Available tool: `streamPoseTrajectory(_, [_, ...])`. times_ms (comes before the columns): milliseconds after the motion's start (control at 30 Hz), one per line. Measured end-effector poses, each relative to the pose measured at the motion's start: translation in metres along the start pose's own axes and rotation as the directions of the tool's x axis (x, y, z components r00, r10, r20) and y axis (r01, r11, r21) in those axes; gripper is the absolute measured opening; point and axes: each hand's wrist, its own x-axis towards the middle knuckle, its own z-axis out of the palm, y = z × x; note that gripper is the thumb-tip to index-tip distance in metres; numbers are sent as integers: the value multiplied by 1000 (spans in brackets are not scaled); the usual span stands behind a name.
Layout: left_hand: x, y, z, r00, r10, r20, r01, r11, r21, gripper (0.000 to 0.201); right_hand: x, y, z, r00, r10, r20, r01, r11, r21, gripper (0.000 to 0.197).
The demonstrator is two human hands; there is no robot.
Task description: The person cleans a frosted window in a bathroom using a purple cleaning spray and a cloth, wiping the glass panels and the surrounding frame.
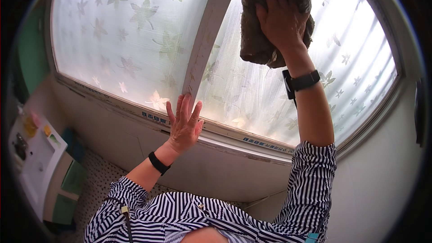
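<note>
Striped sleeves lead up to the left hand (pixel 184 123), fingers spread flat on the white window frame (pixel 204 40), while the right hand (pixel 281 15) presses the brown crumpled cloth (pixel 256 31) high on the frosted leaf-patterned glass pane (pixel 270 99); firm, overlapping strokes downward would suit

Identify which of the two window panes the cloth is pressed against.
The right pane, right of the central frame bar; the right hand presses the brown cloth there. The left pane has none.
</note>
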Motion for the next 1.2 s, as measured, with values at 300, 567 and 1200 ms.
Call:
streamPoseTrajectory(300, [-13, -14, -16, 997, -21, -74, 21, 1000, 4, 59, -33, -111, 1, 946, -156, 284, 142, 988, 68, 36])
streamPoseTrajectory(567, [-7, 4, -24, 998, 0, -64, 0, 1000, 7, 53, -152, -159, -9, 836, -324, 443, 309, 945, 108, 42])
streamPoseTrajectory(1200, [-12, 4, -25, 998, 5, -60, -2, 999, 46, 52, 87, 7, -39, 892, -449, 58, 453, 885, -111, 38])
